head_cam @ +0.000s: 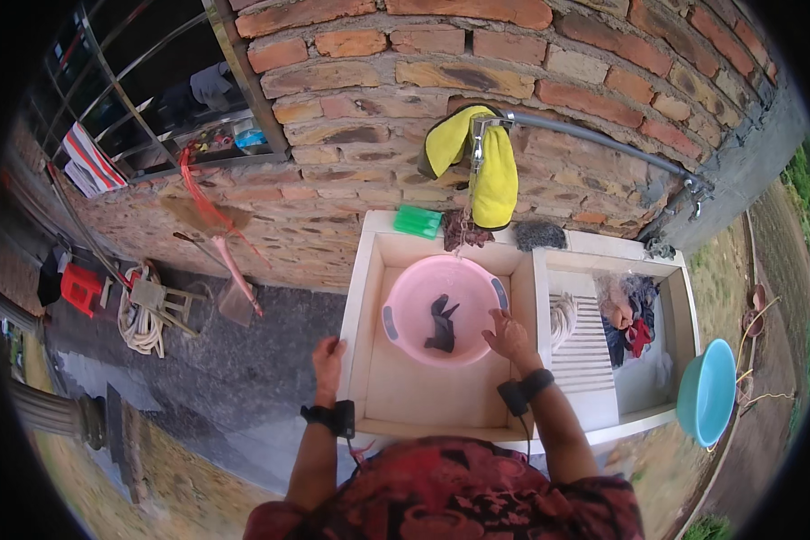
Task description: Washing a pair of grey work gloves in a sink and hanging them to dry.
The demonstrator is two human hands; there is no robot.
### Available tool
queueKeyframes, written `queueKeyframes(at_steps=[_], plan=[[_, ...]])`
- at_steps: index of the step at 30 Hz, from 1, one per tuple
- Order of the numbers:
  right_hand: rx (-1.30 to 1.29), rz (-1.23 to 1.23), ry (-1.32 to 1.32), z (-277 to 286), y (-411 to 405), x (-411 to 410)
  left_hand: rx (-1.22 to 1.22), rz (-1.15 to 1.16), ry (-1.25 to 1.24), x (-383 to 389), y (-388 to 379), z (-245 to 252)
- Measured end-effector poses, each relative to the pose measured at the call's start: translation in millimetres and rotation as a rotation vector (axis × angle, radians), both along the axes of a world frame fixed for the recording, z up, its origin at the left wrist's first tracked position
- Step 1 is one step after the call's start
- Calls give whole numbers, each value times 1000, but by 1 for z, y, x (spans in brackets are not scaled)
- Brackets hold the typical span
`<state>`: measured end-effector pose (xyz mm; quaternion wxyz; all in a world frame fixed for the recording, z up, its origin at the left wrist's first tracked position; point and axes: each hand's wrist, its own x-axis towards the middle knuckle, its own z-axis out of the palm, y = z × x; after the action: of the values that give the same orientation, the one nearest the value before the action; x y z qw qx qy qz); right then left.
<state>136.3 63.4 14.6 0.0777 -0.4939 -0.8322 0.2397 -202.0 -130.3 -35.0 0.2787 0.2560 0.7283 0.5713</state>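
A pink plastic basin (412, 290) stands in the left bay of a tiled wash sink (356, 297). Dark wet cloth (440, 327) lies inside it, and water runs down from the metal faucet (477, 142) above. My right hand (509, 334) is at the basin's right rim, near its grey handle, fingers spread; whether it touches the rim is unclear. Over the sink's left edge my left hand (329, 358) hovers with fingers loosely curled and nothing seen in it. A yellow towel (495, 179) hangs over the faucet. Both wrists wear black straps with small boxes.
Right of the basin are a ribbed washboard (584, 344), a white mop head or rope (562, 322) and wet clothes (640, 331). A green box (418, 222) and dark scrubber (540, 236) sit on the back ledge. A teal basin (705, 393) is at the right end; a wooden stool (169, 300) stands left.
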Motion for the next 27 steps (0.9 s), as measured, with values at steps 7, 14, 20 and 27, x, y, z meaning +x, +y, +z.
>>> queueKeyframes(at_steps=[7,14,20,27], plan=[[472,-82,431,164,100,-34,-196,-2,411,9,17,2],[1020,65,298,266,147,-110,-326,57,547,8,13,4],[1002,46,178,223,187,-112,-497,-38,462,20,17,10],[1008,21,210,215,189,-120,-392,30,556,23,15,17]])
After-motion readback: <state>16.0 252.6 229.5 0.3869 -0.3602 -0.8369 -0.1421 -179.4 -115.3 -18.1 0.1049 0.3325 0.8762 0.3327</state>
